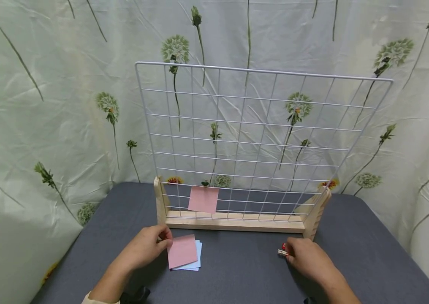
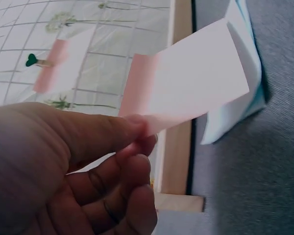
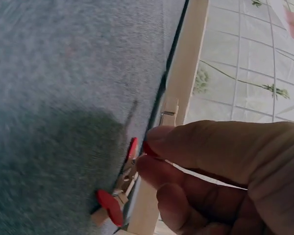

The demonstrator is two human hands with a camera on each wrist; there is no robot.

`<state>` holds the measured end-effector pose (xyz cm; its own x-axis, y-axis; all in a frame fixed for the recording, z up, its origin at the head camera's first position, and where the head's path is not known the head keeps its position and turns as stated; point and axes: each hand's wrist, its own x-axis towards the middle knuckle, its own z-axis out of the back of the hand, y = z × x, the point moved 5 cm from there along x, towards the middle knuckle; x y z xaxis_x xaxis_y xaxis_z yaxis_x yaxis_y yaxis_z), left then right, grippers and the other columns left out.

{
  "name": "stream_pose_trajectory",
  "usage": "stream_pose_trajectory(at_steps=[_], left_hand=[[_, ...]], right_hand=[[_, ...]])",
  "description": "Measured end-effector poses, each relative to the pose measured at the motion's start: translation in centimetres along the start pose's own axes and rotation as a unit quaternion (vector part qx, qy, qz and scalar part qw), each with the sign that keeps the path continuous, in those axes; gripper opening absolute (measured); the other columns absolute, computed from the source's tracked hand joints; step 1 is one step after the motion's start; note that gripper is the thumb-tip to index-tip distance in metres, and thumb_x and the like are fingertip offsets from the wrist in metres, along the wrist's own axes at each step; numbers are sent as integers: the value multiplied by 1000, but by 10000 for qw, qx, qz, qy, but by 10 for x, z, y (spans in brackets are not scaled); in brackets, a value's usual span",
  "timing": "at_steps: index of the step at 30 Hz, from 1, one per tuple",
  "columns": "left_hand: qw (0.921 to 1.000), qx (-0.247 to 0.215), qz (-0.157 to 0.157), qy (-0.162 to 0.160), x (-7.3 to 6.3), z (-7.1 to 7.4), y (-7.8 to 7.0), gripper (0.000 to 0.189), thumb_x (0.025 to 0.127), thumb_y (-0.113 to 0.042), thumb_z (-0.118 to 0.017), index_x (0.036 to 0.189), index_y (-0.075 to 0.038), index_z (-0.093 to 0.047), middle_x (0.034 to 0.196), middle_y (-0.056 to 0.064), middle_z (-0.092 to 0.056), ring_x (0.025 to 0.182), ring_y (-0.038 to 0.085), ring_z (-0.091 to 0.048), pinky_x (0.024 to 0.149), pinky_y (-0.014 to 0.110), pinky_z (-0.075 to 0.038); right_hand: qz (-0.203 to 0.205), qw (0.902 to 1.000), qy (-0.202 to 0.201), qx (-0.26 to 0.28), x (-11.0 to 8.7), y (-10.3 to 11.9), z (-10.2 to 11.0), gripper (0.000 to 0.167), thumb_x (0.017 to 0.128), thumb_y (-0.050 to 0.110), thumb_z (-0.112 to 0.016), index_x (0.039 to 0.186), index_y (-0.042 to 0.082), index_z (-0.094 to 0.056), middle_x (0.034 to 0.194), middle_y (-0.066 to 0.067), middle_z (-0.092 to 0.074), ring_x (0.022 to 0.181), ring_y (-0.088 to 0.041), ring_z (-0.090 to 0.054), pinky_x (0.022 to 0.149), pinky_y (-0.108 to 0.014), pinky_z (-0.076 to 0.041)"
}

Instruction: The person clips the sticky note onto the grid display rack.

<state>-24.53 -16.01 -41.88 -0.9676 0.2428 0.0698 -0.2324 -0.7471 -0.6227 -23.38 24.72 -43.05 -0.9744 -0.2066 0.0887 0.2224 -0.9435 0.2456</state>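
My left hand (image 1: 144, 247) pinches a pink sticky note (image 2: 196, 73) by its edge between thumb and fingertips. Blue sticky notes (image 1: 199, 249) lie partly covered beneath it. At the right, my right hand (image 1: 311, 259) holds a small wooden clothespin (image 3: 170, 111) above the table; its red end is mostly hidden by the fingertips. More clothespins with red ornaments (image 3: 109, 206) lie on the table just below that hand. On the white wire grid (image 1: 237, 158) hangs another pink note (image 1: 204, 199), fixed by a clothespin with a green heart (image 2: 32, 60).
The grid stands in a wooden base (image 1: 237, 223) with upright side pieces, behind both hands. A dark grey cloth covers the table (image 1: 237, 261). Behind it hangs a pale curtain (image 1: 66, 139) printed with dandelions.
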Motion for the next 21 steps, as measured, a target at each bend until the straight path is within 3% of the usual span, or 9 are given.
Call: stream_pose_trajectory(at_steps=[7,13,17,21], left_hand=[[9993,-339,-1,141,-1,5,-9,8,94,-16,-72,90,-19,-66,79,-6,-62,65,9,-52,57,25,-43],[9978,-616,-223,-18,-2,10,-20,4,97,-21,-70,95,-17,-69,76,-6,-60,64,5,-50,56,24,-43],[9960,-853,-233,-134,-2,12,-28,4,98,-21,-69,97,-18,-70,73,-5,-59,63,4,-51,56,24,-43],[9916,-1251,-279,-194,-1,10,-38,4,97,-19,-70,100,-17,-71,83,-2,-63,67,6,-57,60,24,-48]], right_hand=[[232,9993,-136,271,1,4,12,19,79,7,-83,77,20,-68,72,10,-59,66,-4,-52,61,-28,-45],[200,9982,-363,437,0,8,29,10,85,13,-81,87,20,-75,83,8,-65,74,-6,-61,64,-28,-49],[226,9962,-728,420,-3,14,44,8,87,15,-79,96,15,-77,86,5,-66,74,-8,-61,65,-29,-50],[277,9913,-1209,437,-6,21,58,13,88,15,-79,101,11,-77,88,3,-69,73,-8,-62,62,-26,-50]])
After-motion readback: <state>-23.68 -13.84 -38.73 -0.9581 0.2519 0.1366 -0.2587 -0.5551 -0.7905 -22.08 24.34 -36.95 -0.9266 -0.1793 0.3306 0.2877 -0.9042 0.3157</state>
